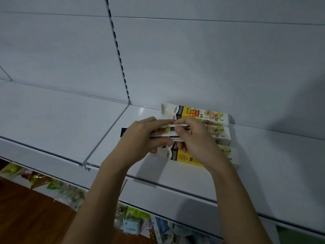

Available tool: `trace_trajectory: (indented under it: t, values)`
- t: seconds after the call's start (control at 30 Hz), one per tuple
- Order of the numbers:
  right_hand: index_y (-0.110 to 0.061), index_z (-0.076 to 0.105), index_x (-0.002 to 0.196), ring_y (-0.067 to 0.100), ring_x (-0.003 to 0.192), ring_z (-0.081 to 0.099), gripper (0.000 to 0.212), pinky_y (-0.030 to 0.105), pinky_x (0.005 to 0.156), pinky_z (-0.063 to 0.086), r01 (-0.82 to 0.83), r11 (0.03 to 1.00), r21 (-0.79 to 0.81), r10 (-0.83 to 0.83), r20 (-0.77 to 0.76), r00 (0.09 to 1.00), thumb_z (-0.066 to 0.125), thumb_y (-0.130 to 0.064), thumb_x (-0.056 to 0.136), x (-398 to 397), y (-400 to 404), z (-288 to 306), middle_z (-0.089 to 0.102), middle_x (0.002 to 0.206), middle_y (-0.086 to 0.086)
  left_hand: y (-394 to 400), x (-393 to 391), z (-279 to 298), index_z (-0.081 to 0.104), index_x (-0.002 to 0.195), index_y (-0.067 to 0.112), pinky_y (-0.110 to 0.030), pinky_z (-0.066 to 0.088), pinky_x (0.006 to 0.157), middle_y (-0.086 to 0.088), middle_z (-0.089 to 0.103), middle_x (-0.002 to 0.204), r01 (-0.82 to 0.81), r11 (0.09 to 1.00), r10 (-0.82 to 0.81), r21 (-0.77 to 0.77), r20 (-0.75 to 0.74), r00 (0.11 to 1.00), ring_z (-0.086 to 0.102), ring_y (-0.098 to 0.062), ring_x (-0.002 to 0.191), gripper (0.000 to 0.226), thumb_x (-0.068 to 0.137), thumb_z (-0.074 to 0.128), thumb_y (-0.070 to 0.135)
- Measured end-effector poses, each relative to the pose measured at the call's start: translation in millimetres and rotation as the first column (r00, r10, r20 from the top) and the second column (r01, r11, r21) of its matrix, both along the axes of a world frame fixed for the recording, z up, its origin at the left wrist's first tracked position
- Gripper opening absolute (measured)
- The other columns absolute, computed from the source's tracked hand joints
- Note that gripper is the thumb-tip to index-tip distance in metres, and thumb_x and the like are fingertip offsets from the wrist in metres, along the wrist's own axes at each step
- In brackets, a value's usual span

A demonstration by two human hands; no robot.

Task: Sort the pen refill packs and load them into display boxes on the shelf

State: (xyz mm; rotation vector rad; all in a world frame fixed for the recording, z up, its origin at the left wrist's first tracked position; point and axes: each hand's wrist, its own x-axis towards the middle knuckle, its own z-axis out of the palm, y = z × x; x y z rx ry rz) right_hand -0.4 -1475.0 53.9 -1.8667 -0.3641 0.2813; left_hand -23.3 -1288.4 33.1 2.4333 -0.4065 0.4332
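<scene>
Both hands, left hand (pixel 139 136) and right hand (pixel 195 136), pinch a bunch of packs (pixel 168 132) above the boxes (pixel 197 113). Next, probably slide them into a box.

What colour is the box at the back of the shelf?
White with a yellow panel; the back box shows it best in the head view.

The far display box (pixel 195 113) on the shelf (pixel 263 155) carries the brand "M&G", a red "1元" badge on yellow and the figure "0.5", the near display box (pixel 182 156) repeats "M&G", and its other print is too small to read.
</scene>
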Motion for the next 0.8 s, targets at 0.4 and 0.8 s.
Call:
trace_trajectory:
  t: [0.4, 0.8]
  values:
    - [-0.030, 0.060, 0.106, 0.004, 0.093, 0.054, 0.016, 0.030, 0.079, 0.044, 0.174, 0.951, -0.255, -0.117, 0.224, 0.967, 0.051, -0.041, 0.098, -3.4, 19.8, -12.6, 0.059, 0.100, -0.015, 63.5, -0.7, -22.5, 0.061, 0.128, 0.043, -0.031, 0.044, 0.059, 0.014, 0.051, 0.082, -0.170, 0.983, 0.172, 0.070, -0.027, 0.985, 0.053, -0.009, 0.075, 0.047, 0.085, 0.050, 0.059]
    - [-0.041, 0.051, 0.115, -0.004, 0.095, 0.058, 0.058, 0.008, 0.058, 0.046, 0.123, 0.906, -0.405, -0.081, 0.119, 0.989, 0.086, -0.020, 0.074, -12.2, 18.8, -20.3, 0.057, 0.120, -0.021, 70.2, -4.3, -29.0, 0.059, 0.126, 0.047, -0.025, 0.042, 0.061, 0.010, 0.054, 0.083, -0.061, 0.997, 0.068, 0.056, -0.142, 0.988, 0.056, -0.008, 0.076, 0.038, 0.092, 0.046, 0.056]
